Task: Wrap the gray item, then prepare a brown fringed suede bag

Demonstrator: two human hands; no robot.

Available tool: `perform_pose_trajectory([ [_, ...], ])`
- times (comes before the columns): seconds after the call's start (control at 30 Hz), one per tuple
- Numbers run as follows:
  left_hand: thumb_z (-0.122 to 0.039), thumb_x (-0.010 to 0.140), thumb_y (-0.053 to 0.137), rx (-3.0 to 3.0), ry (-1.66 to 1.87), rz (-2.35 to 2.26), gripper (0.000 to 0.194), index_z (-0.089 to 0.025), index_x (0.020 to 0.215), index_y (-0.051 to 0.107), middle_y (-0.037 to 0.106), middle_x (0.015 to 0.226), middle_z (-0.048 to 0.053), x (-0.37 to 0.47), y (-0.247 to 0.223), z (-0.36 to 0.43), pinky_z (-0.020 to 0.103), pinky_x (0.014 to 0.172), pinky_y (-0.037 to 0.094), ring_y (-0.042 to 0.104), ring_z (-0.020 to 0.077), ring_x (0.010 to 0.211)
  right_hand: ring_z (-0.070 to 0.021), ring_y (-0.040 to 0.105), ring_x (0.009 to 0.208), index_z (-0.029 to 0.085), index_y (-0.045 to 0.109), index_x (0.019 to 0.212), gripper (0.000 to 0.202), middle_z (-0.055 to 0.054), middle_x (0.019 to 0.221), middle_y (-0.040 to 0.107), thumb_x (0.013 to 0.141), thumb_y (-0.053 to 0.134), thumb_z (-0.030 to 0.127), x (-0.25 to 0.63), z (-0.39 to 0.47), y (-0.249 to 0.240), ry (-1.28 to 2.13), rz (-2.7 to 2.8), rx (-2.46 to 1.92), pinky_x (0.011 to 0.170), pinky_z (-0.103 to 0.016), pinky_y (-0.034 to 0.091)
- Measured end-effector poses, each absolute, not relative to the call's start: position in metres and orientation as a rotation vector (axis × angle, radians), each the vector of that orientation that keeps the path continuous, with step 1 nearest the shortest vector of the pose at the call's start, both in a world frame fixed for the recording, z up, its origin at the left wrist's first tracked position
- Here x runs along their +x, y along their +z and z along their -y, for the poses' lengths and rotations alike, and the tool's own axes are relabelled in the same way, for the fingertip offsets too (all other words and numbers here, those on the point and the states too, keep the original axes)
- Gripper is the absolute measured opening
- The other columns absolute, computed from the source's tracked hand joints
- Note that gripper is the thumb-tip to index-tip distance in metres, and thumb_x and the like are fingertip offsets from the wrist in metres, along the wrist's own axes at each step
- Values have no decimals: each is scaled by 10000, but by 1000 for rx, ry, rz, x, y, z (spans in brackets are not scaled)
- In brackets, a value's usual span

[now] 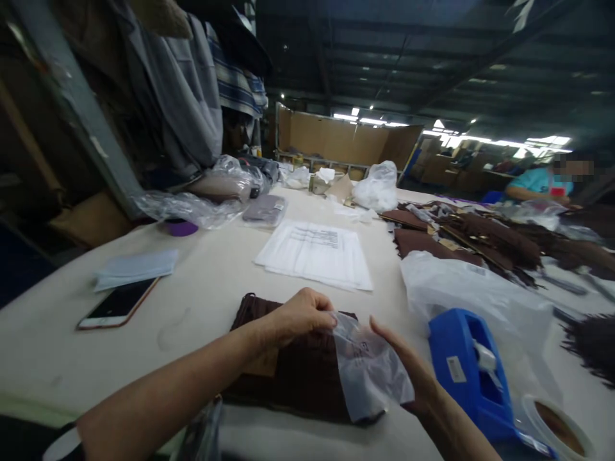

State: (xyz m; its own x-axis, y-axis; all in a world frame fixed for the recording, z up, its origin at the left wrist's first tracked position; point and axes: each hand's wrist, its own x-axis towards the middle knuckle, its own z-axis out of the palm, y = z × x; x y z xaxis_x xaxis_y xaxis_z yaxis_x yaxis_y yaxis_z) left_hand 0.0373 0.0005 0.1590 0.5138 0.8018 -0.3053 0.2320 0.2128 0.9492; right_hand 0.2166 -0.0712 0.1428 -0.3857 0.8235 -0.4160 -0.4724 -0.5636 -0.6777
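Observation:
A folded dark brown cloth item (307, 390) with a tan label (262, 363) lies on the table in front of me. Over its right part hangs a small translucent plastic bag (369, 365) with faint print. My left hand (307, 314) pinches the bag's upper left edge between thumb and fingers, above the cloth. At the bag's right side is my right hand (413, 378), its thumb stretched up and apart. The bag partly hides the fingers of that hand; whether they are inside or behind it I cannot tell.
A blue tape dispenser (468, 371) and a tape roll (557, 426) stand at right beside a large plastic bag (446, 282). Printed white sheets (314, 253) lie ahead, a phone (118, 304) at left. Brown textiles (500, 240) pile up at right; a person (538, 182) sits beyond.

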Motion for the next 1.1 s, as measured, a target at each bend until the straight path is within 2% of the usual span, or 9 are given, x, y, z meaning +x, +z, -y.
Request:
perform_pose_trajectory([
  [0.1,-233,535,544,1376,570,-1172,89,-151,565,559,509,459,-42,5,155,0,198,434,325,465,96,447,-158,594,687,141,647,934,468,-56,793,657,722,614,557,206,75,136,1961,570,-882,641,-265,461],
  [0.17,-238,546,539,1402,590,-1241,89,-153,567,558,518,454,-40,-11,153,3,200,441,341,482,103,456,-166,603,705,160,628,985,461,-55,828,662,675,691,494,196,76,129,1908,624,-943,658,-280,465],
  [0.33,-315,565,561,1303,615,-1310,169,-149,596,557,567,515,-20,-31,141,13,197,443,362,519,106,484,-87,477,466,161,574,656,382,33,549,563,484,821,396,164,66,108,1588,587,-1271,462,-204,366],
  [0.43,-380,587,574,1183,658,-1304,239,-144,616,546,569,533,-13,-40,131,15,194,435,357,530,102,476,-91,421,463,180,562,677,366,48,540,517,544,764,455,154,58,100,1415,716,-1333,434,-212,318],
  [0.57,-415,616,592,1155,710,-1300,285,-139,659,536,567,556,-11,-53,127,14,182,433,348,537,94,478,-143,480,586,200,578,760,260,9,659,560,715,625,452,153,51,96,1071,1203,-1462,544,-262,382],
  [0.7,-603,664,531,1060,752,-1354,476,-134,742,536,557,587,-5,-60,129,12,192,417,328,509,93,456,-180,538,672,212,578,884,225,-24,762,607,802,532,416,152,48,92,887,1511,-1542,624,-293,415],
  [0.87,-342,552,689,1355,742,-1390,314,-145,751,547,555,585,-25,-60,120,7,220,512,369,512,111,540,-208,575,800,214,577,940,230,-47,889,636,798,539,392,151,46,91,893,1588,-1528,714,-317,429],
  [1.0,-443,618,648,1508,736,-1393,386,-144,845,554,566,638,-11,-59,125,9,258,568,407,534,143,598,-203,575,783,213,578,925,232,-36,848,638,796,534,401,152,43,93,898,1573,-1559,725,-324,425],
  [1.1,-391,543,728,1673,594,-1409,504,-142,954,577,601,770,13,-57,137,15,275,629,416,547,163,677,-194,566,736,208,585,910,239,-30,809,630,783,544,407,153,41,91,942,1552,-1591,689,-319,426],
])
